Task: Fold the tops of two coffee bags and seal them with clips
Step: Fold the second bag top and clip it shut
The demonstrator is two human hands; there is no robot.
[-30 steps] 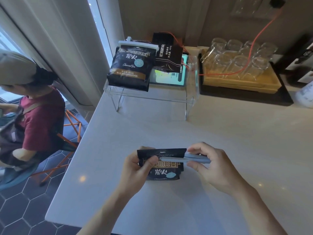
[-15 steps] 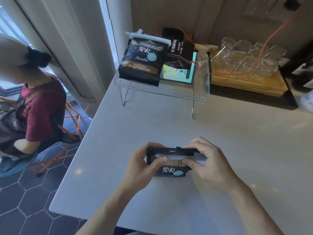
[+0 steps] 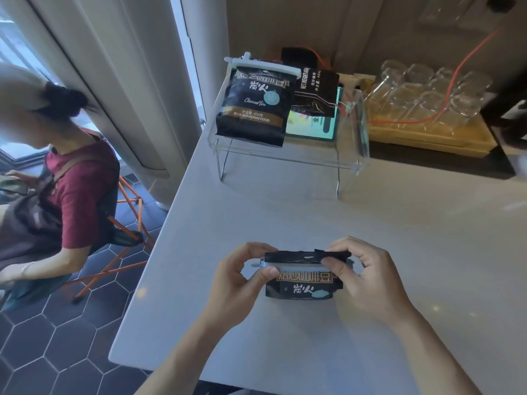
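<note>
A black coffee bag (image 3: 303, 286) stands on the white counter (image 3: 285, 218) close to me, its top folded over. A pale blue clip (image 3: 299, 265) lies across the fold. My left hand (image 3: 236, 283) pinches the clip's left end and the bag's edge. My right hand (image 3: 368, 280) grips the clip's right end and the folded top. A second black coffee bag (image 3: 253, 106) leans on a clear acrylic stand (image 3: 350, 155) at the back, with a white clip (image 3: 265, 65) closed along its top.
A lit tablet (image 3: 313, 126) and a black packet (image 3: 315, 89) rest on the stand. A yellow tray of upturned glasses (image 3: 427, 101) sits at the back right, crossed by an orange cable (image 3: 450, 84). A seated person (image 3: 65, 195) is left of the counter's edge.
The clip has slid leftwards along the folded top until it spans the bag; my right hand moved in over its right end. The view has shifted, so the stand sits further right.
</note>
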